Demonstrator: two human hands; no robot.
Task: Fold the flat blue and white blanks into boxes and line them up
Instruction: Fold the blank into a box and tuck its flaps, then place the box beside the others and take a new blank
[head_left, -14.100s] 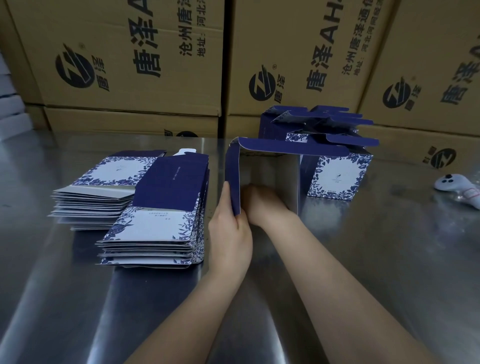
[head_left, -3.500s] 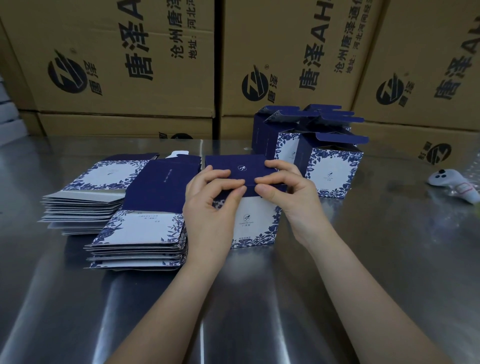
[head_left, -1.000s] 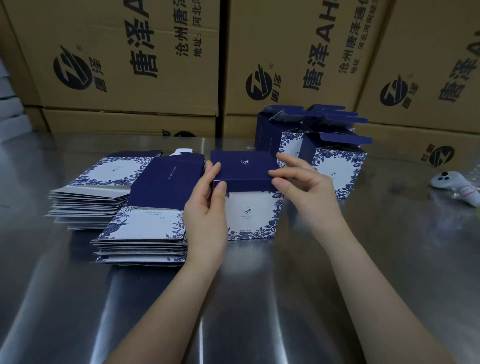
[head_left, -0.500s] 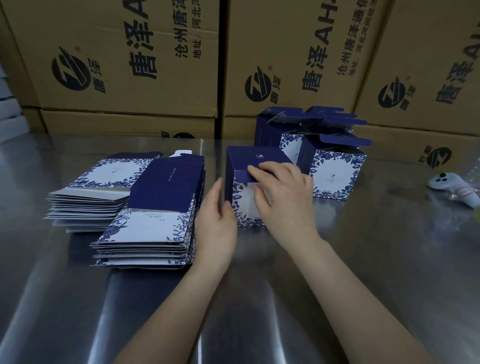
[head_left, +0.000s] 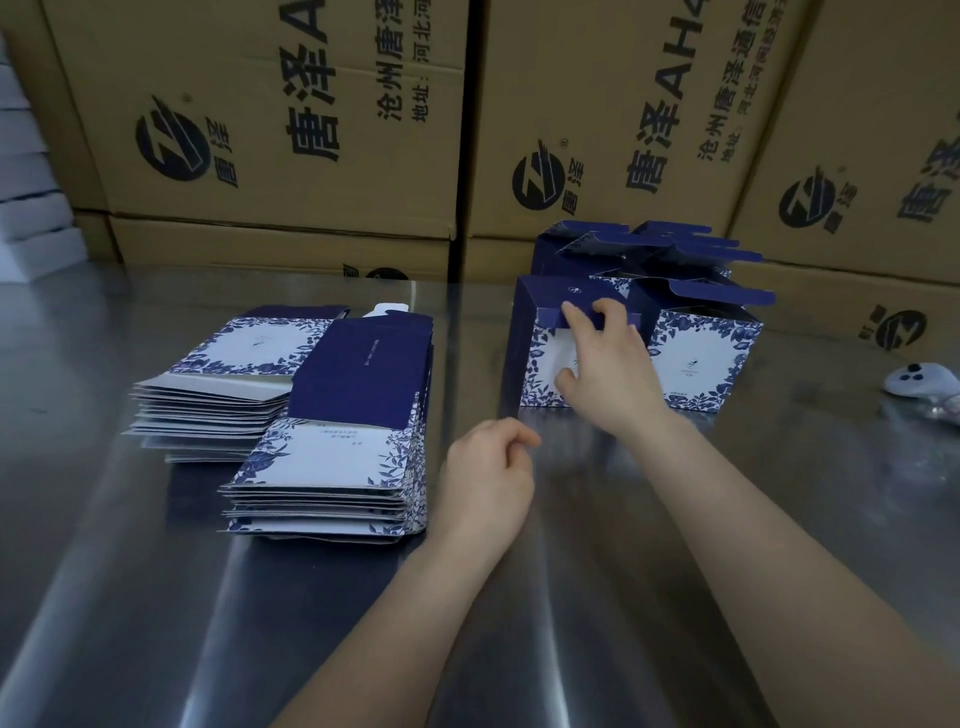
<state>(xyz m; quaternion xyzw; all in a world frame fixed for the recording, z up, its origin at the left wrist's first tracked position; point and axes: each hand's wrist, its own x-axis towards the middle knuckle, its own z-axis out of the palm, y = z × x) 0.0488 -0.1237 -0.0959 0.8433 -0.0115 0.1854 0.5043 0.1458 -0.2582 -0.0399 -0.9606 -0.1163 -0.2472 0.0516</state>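
A newly folded blue and white box stands upright on the steel table, touching the left side of the front box in the row of folded boxes. My right hand grips this box, fingers curled over its top front edge and thumb on its white face. My left hand hovers off the box, nearer me, fingers loosely curled and holding nothing. Two stacks of flat blanks lie to the left: the near stack and the far stack.
Large brown cartons wall off the back of the table. More folded boxes with open lids stand behind the front ones. A white controller lies at the right edge.
My right hand pushed the box back and right until it met the row. My left hand let go of the box and drew back toward me.
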